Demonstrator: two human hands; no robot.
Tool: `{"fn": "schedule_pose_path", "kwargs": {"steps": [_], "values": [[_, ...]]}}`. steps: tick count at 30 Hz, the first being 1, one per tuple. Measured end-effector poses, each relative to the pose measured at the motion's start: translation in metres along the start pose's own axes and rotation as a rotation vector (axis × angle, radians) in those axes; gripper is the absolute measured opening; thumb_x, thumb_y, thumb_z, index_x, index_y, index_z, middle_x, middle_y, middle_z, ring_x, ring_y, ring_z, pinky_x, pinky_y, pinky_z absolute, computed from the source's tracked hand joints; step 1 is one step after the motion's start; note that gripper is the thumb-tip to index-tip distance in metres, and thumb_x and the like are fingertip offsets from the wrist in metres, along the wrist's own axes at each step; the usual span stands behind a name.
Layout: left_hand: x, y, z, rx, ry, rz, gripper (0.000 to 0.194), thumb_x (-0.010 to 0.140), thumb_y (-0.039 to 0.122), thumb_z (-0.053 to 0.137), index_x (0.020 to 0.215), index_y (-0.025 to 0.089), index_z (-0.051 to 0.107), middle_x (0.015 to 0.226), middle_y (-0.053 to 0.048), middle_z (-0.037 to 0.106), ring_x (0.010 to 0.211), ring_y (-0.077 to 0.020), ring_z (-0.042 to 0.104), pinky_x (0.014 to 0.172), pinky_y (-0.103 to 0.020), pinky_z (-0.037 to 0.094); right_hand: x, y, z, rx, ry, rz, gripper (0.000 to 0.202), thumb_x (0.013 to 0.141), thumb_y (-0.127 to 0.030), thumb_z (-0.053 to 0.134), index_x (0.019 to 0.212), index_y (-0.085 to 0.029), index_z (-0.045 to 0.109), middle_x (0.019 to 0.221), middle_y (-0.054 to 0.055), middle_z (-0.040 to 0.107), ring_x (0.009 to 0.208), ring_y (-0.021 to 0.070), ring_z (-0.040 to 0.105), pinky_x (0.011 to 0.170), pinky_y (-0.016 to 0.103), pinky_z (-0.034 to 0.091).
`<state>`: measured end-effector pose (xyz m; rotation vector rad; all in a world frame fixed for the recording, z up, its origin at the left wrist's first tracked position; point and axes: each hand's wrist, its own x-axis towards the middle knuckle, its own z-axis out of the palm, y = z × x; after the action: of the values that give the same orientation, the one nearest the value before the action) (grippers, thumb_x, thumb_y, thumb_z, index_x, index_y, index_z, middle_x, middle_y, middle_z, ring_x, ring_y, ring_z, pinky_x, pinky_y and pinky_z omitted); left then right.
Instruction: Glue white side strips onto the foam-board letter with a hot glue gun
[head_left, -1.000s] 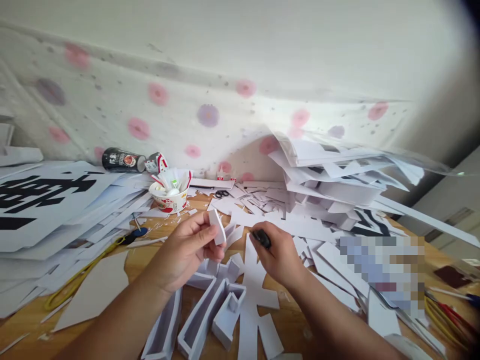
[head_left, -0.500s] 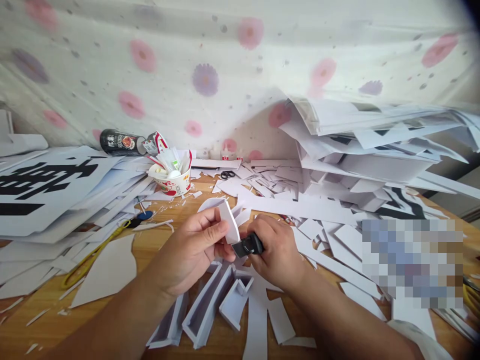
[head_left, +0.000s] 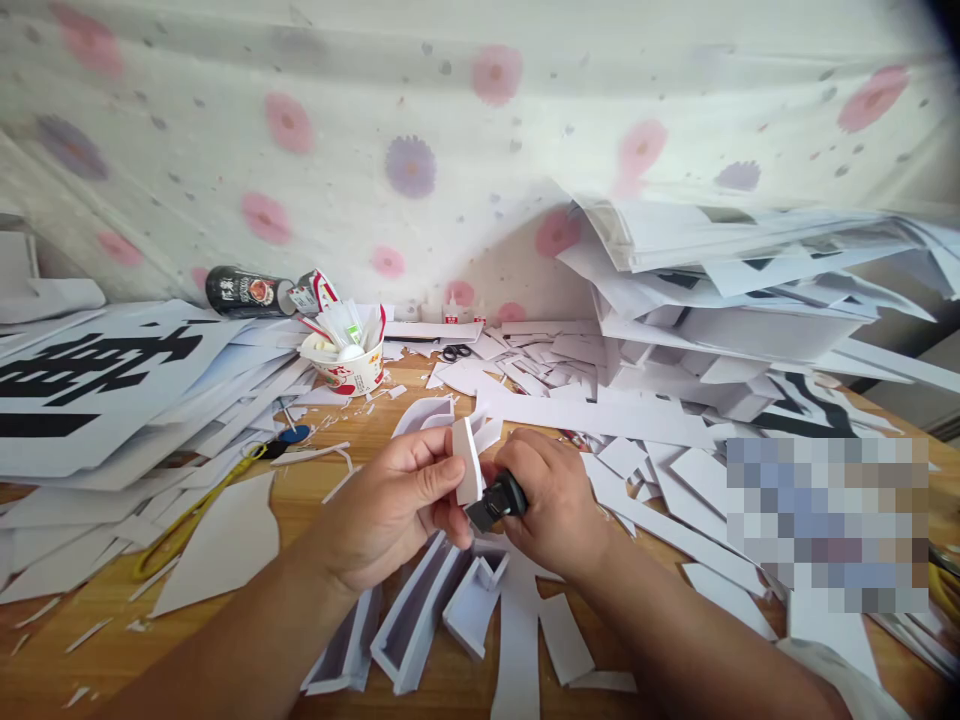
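My left hand (head_left: pixel 397 505) is closed, pinching a small white foam-board piece (head_left: pixel 466 462) upright between thumb and fingers. In my right hand (head_left: pixel 551 500) is a black utility knife (head_left: pixel 491 502), its front end pointing left and touching or very near the lower edge of the piece; its blade is hard to make out. Below the hands lie white box-like channel pieces (head_left: pixel 420 620) and a shorter folded piece (head_left: pixel 474 610). Behind my left hand sits a curved white piece (head_left: pixel 426 412).
White sheets with black characters (head_left: pixel 97 370) are piled left, near yellow-handled scissors (head_left: pixel 202 505). A paper bowl (head_left: pixel 349 370) of packets, a black cup (head_left: pixel 247 290) and small scissors (head_left: pixel 455 352) stand or lie behind. At right rises a sheet stack (head_left: pixel 735 300); offcuts cover the wooden table (head_left: pixel 247 640).
The foam-board piece has shifted slightly right and turned its broad face more toward me. The knife has tilted a little against it. Both hands keep their hold.
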<state>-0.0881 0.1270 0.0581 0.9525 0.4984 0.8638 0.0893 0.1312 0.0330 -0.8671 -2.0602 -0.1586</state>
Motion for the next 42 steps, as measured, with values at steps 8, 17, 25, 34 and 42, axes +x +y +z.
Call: {"fn": "schedule_pose_path", "kwargs": {"steps": [8,17,25,34,42], "values": [[-0.002,-0.004,-0.004,0.009,-0.016,-0.028,0.016,0.082,0.031,0.072,0.086,0.015,0.070,0.076,0.000,0.058,0.049,-0.0045,0.058,0.048,-0.015,0.055,-0.001,0.003,0.001,0.011,-0.005,0.011,0.015,0.085,-0.020,0.051,0.073,-0.017,0.061,0.064,0.004,0.061,0.058,0.0168,0.055,0.056,0.028,0.038],[-0.002,-0.001,-0.001,0.022,-0.009,-0.060,0.015,0.080,0.029,0.074,0.086,0.015,0.070,0.071,0.001,0.054,0.050,-0.0055,0.057,0.047,-0.016,0.055,0.000,0.003,0.002,-0.027,0.009,0.024,0.019,0.086,-0.019,0.049,0.071,-0.018,0.059,0.062,0.004,0.060,0.057,0.0166,0.054,0.055,0.027,0.036],[-0.002,-0.003,-0.002,0.025,-0.017,-0.079,0.018,0.081,0.030,0.073,0.081,0.014,0.065,0.066,0.001,0.058,0.049,-0.0071,0.059,0.048,-0.016,0.055,-0.001,0.007,0.004,-0.015,0.008,0.025,0.016,0.086,-0.021,0.050,0.072,-0.020,0.057,0.063,0.003,0.061,0.058,0.0158,0.055,0.056,0.026,0.037],[-0.003,-0.003,-0.001,0.030,-0.049,-0.080,0.023,0.081,0.032,0.074,0.077,0.014,0.062,0.064,0.000,0.062,0.047,-0.0076,0.061,0.047,-0.015,0.053,-0.001,0.008,0.005,-0.028,0.036,0.048,0.019,0.088,-0.020,0.047,0.071,-0.020,0.057,0.064,0.003,0.061,0.057,0.0159,0.056,0.056,0.026,0.038],[-0.011,-0.010,0.013,0.189,-0.107,-0.148,0.036,0.078,0.045,0.075,0.078,0.012,0.063,0.066,-0.002,0.062,0.051,-0.0077,0.060,0.048,-0.014,0.050,0.003,0.036,0.006,-0.184,-0.124,0.514,0.011,0.085,-0.023,0.048,0.077,-0.021,0.054,0.066,0.002,0.062,0.059,0.0159,0.056,0.057,0.024,0.039]]}}
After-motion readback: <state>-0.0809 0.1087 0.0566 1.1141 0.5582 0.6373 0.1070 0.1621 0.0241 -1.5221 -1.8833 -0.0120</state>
